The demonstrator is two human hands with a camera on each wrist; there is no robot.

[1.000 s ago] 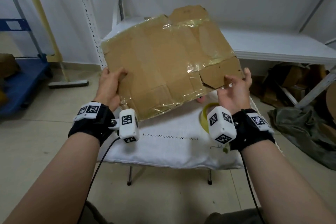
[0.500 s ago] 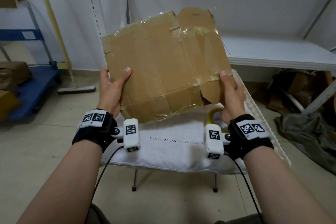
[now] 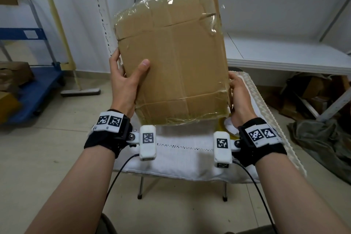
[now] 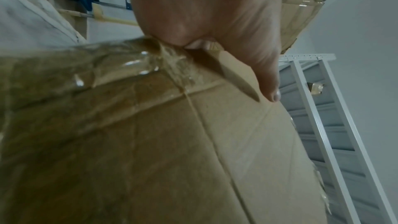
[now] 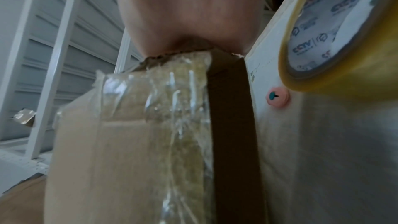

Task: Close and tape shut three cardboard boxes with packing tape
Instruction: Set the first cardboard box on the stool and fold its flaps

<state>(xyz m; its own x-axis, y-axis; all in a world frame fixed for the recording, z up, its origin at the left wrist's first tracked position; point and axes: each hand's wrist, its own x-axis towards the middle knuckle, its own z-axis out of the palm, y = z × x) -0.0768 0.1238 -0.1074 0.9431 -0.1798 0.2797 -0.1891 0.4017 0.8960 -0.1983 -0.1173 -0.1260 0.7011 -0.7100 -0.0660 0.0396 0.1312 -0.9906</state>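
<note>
The cardboard box (image 3: 171, 59), wrapped in glossy tape, is held upright in the air above the white-clothed counter (image 3: 182, 159), gripped at its sides by the left hand (image 3: 124, 85) and right hand (image 3: 240, 99); a tape roll (image 5: 344, 40) lies on the counter.

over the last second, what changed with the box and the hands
The cardboard box was swung from a broad, tilted face-on pose to stand taller and narrower, lifted closer to the camera. The left hand shifted its grip up the left edge, thumb across the front. The right hand went from open-palmed under the corner to gripping the lower right edge. The tape roll stayed on the white cloth.
</note>
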